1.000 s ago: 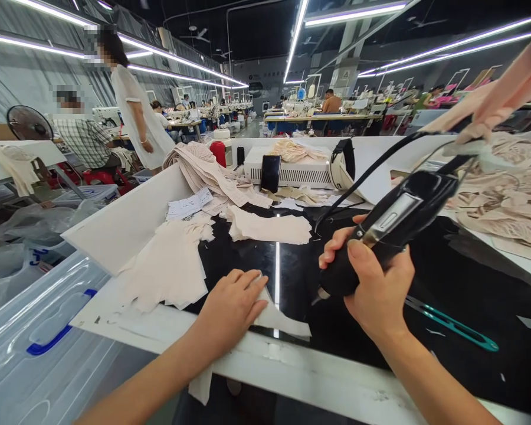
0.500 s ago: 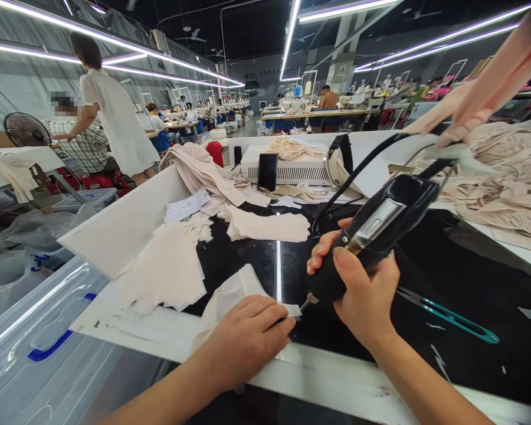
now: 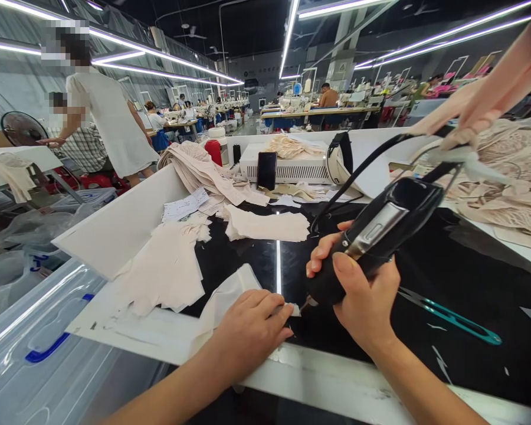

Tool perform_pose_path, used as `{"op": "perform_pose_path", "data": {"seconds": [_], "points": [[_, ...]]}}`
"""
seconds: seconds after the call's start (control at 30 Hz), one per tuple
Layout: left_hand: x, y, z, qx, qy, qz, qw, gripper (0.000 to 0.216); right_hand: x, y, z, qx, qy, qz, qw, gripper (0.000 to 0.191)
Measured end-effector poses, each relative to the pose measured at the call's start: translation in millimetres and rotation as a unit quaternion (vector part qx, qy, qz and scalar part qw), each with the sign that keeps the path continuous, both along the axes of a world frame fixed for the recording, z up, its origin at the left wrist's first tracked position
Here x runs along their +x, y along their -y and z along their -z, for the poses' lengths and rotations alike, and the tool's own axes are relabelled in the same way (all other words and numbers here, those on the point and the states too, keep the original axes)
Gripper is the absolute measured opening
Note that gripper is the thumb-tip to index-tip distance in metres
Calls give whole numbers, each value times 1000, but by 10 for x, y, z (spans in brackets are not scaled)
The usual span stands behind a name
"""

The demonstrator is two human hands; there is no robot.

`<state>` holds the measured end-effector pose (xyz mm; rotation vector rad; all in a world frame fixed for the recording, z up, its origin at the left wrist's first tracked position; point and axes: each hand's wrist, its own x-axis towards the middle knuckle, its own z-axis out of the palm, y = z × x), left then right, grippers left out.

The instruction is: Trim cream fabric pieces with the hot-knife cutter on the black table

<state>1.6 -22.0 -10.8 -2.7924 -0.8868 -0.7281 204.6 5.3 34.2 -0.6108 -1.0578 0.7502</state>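
Note:
My right hand [image 3: 363, 298] is wrapped round the grip of a black corded cutting tool [image 3: 380, 227], its tip pointing down and left onto the black glass worktop [image 3: 425, 283]. The tip meets the corner of a pale cream fabric piece [image 3: 228, 292]. My left hand [image 3: 250, 330] lies on that fabric beside the tip with fingers curled, pressing it down. A stack of similar cream pieces [image 3: 168, 268] lies to the left, another stack [image 3: 268, 224] farther back.
Teal thread snips [image 3: 455, 319] lie on the glass to the right. A white box [image 3: 292, 168] with a phone [image 3: 266, 170] leaning on it stands at the back, lace fabric [image 3: 508, 177] heaped at right, a clear bin [image 3: 35, 342] at left. People stand at far left.
My left hand slid right and toward me, dragging the fabric piece along. The tool came down until its tip met the fabric's corner, then held almost still.

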Motion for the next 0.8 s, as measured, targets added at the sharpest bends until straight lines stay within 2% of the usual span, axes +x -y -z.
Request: {"op": "perform_pose_path", "data": {"seconds": [0.8], "points": [[6, -6, 49, 7, -19, 1, 1000, 21, -32, -75, -63, 5, -5, 19, 1000, 45]]}}
